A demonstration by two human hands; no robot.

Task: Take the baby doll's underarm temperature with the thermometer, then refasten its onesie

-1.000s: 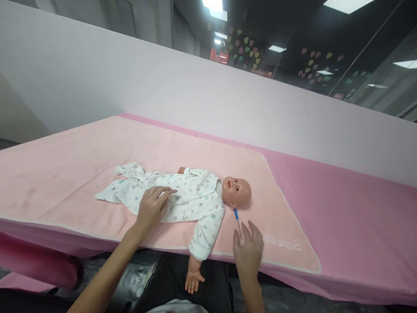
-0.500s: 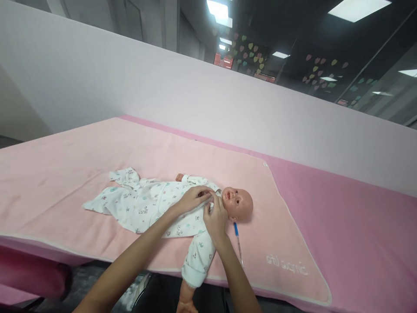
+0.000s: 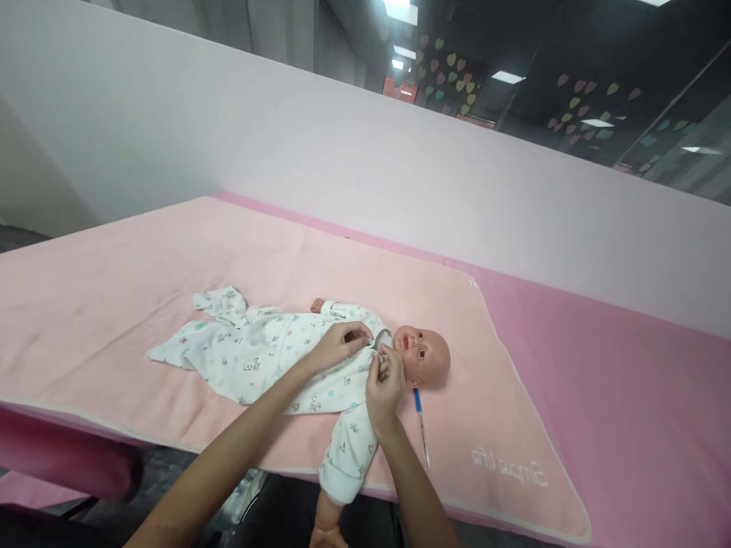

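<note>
A baby doll (image 3: 435, 358) lies on its back, head to the right, on a pink mat. It wears a white printed romper (image 3: 256, 352) with small animal and dot patterns. At the romper's neckline, my left hand (image 3: 341, 344) pinches the edge of the cloth between thumb and fingers. Close beside it, my right hand (image 3: 386, 384) is closed on the collar edge just below the doll's chin. A small gap shows between my two hands. Any fastener between my fingertips is too small to make out. One doll arm hangs over the mat's near edge.
A blue-capped pen (image 3: 421, 426) lies by the doll's head on the pink mat (image 3: 485, 411), which carries white lettering. Behind the padded table stands a white partition (image 3: 365, 183) with dark glass above. A dark red padded piece (image 3: 62, 457) is at lower left.
My hands have drawn slightly apart at the neckline, the right one shifting a little right, and more of the collar shows. The camera view has tilted slightly.
</note>
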